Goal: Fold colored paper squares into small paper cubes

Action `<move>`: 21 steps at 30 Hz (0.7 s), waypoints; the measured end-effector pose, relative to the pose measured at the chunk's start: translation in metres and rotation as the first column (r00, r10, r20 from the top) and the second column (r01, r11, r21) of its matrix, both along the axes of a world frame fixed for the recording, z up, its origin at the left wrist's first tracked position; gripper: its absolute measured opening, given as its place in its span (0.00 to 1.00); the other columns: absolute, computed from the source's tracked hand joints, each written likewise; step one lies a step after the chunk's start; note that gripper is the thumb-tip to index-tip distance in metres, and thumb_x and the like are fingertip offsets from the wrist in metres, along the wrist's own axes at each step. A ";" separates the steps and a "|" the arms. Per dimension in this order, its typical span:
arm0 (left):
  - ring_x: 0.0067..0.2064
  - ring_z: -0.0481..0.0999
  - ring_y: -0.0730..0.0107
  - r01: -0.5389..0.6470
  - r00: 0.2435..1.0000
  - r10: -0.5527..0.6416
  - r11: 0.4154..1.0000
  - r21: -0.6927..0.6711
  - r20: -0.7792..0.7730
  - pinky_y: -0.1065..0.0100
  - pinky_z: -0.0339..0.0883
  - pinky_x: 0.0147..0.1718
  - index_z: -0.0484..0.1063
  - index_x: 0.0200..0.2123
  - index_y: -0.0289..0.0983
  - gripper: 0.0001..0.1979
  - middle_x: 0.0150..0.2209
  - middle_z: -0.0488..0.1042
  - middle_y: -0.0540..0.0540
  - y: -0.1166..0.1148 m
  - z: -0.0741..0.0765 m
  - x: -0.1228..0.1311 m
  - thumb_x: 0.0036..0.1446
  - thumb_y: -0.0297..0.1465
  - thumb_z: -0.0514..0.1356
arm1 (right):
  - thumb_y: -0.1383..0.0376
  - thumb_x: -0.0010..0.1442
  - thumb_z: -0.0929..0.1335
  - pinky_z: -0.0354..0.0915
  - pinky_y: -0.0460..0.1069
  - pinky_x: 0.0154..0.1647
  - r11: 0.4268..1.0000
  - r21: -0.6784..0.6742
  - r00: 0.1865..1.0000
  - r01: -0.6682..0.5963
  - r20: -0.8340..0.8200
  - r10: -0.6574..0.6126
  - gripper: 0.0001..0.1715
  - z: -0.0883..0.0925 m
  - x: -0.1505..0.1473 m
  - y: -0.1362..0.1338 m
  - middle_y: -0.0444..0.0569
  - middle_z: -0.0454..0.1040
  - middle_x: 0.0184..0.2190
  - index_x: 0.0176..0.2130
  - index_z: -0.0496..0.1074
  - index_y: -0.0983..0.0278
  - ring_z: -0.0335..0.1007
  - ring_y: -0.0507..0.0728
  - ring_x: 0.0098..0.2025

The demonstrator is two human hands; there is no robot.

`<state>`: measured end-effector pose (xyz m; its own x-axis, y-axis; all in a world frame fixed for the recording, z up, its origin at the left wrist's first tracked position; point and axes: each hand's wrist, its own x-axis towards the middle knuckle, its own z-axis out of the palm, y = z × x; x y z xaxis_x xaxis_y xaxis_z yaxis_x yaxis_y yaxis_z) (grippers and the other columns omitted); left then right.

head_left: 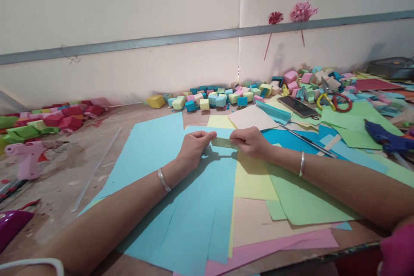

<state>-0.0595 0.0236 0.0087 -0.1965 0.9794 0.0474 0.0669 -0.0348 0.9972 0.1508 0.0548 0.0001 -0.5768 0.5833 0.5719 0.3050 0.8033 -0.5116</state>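
Observation:
Between my two hands a short strip of pale green paper is stretched level above the sheets. My left hand pinches its left end between thumb and fingers. At the right end, my right hand is closed on the same strip with curled fingers. Light blue paper sheets lie beneath, some with slits cut at the near edge. Yellow paper and green paper spread out under my right forearm.
Small folded paper cubes line the wall, with red and green ones at left. A pink glue gun, a clear glue stick, a phone, scissors, a pen and a blue glue gun lie around.

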 end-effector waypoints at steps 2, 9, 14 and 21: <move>0.18 0.55 0.81 -0.063 0.998 0.062 0.997 0.035 0.021 0.73 0.51 0.15 0.68 0.17 0.35 0.20 0.16 0.58 0.55 0.003 0.001 -0.003 0.41 0.43 0.70 | 0.67 0.57 0.63 0.56 0.44 0.26 0.996 -0.046 0.994 0.077 -0.075 -0.080 0.10 0.001 0.001 0.001 0.42 0.67 0.20 0.26 0.69 0.64 0.59 0.49 0.22; 0.24 0.67 0.76 0.190 0.972 -0.173 0.977 0.098 -0.156 0.71 0.62 0.22 0.80 0.35 0.37 0.14 0.25 0.71 0.50 -0.020 0.006 0.015 0.49 0.40 0.67 | 0.61 0.63 0.63 0.63 0.45 0.29 0.974 -0.227 0.966 -0.010 -0.253 -0.049 0.10 -0.002 -0.005 -0.007 0.44 0.75 0.25 0.35 0.71 0.64 0.69 0.50 0.24; 0.38 0.76 0.68 0.280 0.918 -0.127 0.878 0.388 -0.376 0.68 0.72 0.37 0.81 0.34 0.40 0.07 0.37 0.77 0.45 -0.028 0.004 0.019 0.56 0.36 0.64 | 0.61 0.65 0.63 0.60 0.45 0.29 0.997 0.050 0.997 -0.063 -0.044 0.065 0.15 -0.007 -0.011 -0.013 0.45 0.72 0.24 0.28 0.69 0.64 0.66 0.50 0.26; 0.44 0.80 0.63 0.412 0.783 0.023 0.730 0.546 -0.621 0.63 0.73 0.44 0.78 0.39 0.41 0.07 0.40 0.81 0.45 -0.024 -0.003 0.012 0.60 0.32 0.60 | 0.62 0.61 0.68 0.66 0.50 0.37 0.936 0.348 0.968 0.047 -0.247 0.043 0.07 0.009 -0.010 -0.026 0.51 0.71 0.32 0.38 0.68 0.64 0.67 0.56 0.36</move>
